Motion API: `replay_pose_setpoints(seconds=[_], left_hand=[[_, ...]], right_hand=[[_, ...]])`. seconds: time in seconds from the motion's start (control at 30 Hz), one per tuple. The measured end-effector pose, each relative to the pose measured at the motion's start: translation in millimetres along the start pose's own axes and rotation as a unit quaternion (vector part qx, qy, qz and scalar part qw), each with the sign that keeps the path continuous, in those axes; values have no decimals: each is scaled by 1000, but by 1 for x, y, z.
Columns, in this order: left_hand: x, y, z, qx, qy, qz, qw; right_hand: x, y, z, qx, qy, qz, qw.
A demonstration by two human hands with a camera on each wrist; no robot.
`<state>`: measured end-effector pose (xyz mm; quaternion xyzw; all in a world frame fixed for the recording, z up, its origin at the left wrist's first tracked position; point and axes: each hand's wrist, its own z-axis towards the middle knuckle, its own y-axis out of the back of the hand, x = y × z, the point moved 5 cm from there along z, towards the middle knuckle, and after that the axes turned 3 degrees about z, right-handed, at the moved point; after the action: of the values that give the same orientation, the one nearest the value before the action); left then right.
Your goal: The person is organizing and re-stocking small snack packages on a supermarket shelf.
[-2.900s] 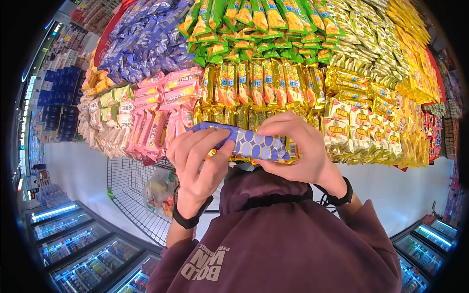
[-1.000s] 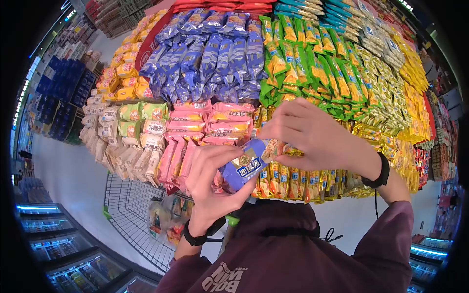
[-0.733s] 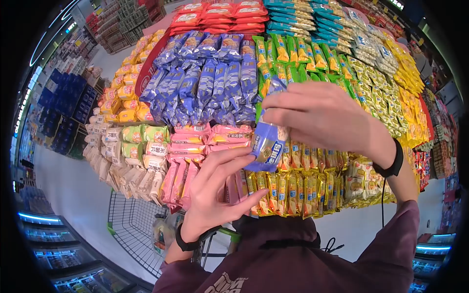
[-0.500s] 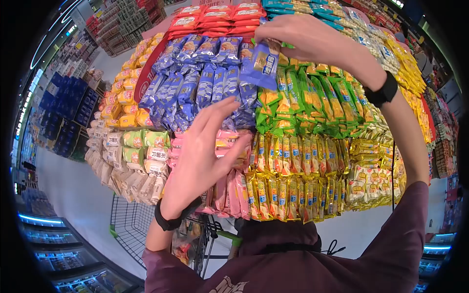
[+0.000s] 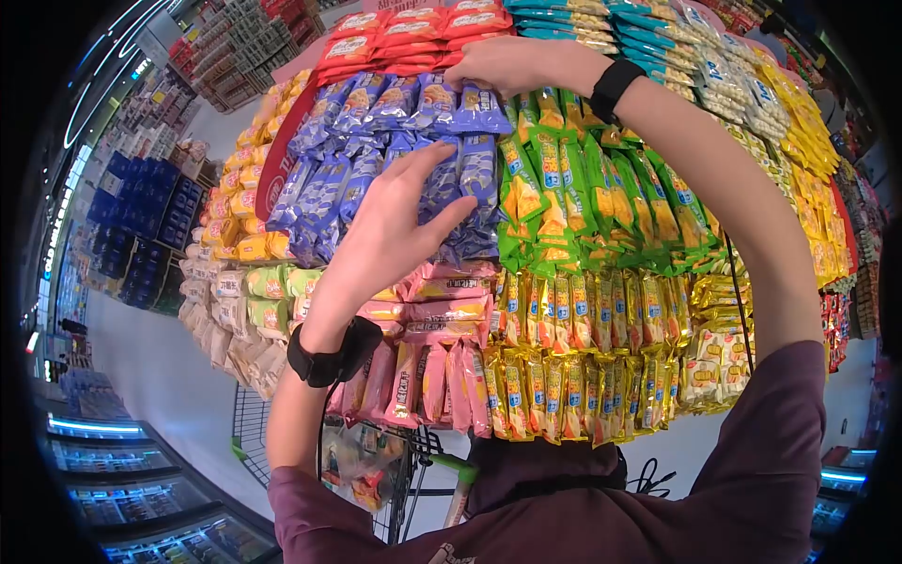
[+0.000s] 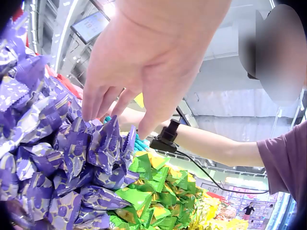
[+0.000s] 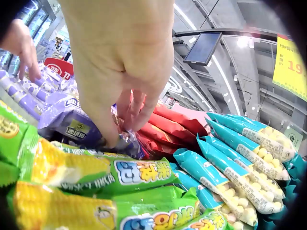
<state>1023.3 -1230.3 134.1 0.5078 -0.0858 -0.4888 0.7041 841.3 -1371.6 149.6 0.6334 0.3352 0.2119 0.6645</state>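
Purple-blue packets (image 5: 371, 99) lie heaped in rows at the display's upper left. At the right end of their top row, my right hand (image 5: 526, 66) holds the top of one purple packet (image 5: 479, 111). In the right wrist view, the thumb and fingers of the right hand (image 7: 122, 62) are round the end of that packet (image 7: 74, 122), beside red packets. My left hand (image 5: 390, 226) hovers over the lower purple packets, fingers extended and thumb apart, holding nothing. The left wrist view shows the left hand (image 6: 148, 57) above purple packets (image 6: 72, 148).
Green corn-picture packets (image 5: 564, 179) lie right of the purple ones, with red packets (image 5: 409, 33) and teal packets (image 5: 564, 28) behind. Pink packets (image 5: 442, 310) and gold packets (image 5: 583, 310) are nearer the body. A wire cart (image 5: 252, 423) with a bagged load (image 5: 362, 465) stands below.
Both hands first held a purple packet near the body. The left hand let go and rose over the pile; the right hand carried the packet up and away to the top purple row.
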Motion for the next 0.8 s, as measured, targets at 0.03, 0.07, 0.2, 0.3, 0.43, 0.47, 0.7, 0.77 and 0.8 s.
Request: replay_pose_setpoints(seconds=[0.03,0.07,0.2,0.3,0.43,0.47,0.7,0.77,0.8], left_hand=[[1,-1,2,4,0,-4,1000],[2,-1,4,7,0,-9,1000],[9,2,9,-17,59,-16,998],[8,18,14,-70,94,-54,992],[8,28,20,-86,67,22,994],[8,26,22,-69,42,58,995],[22,6,39,0,-76,92,993],[17,3,43,9,-65,66,996],[12,3,42,14,-58,62,996]], right_hand=[[1,-2,-2,-14,11,-12,1000],[2,-4,-6,-29,21,-25,999],[4,12,-15,-115,96,-85,985],[14,60,-37,-227,164,-103,955],[12,92,-57,-198,-18,47,979],[14,93,-62,-149,-116,109,976],[-9,17,-34,-24,-266,166,949],[0,14,-29,-5,-285,227,931],[1,12,-27,-18,-294,247,923]])
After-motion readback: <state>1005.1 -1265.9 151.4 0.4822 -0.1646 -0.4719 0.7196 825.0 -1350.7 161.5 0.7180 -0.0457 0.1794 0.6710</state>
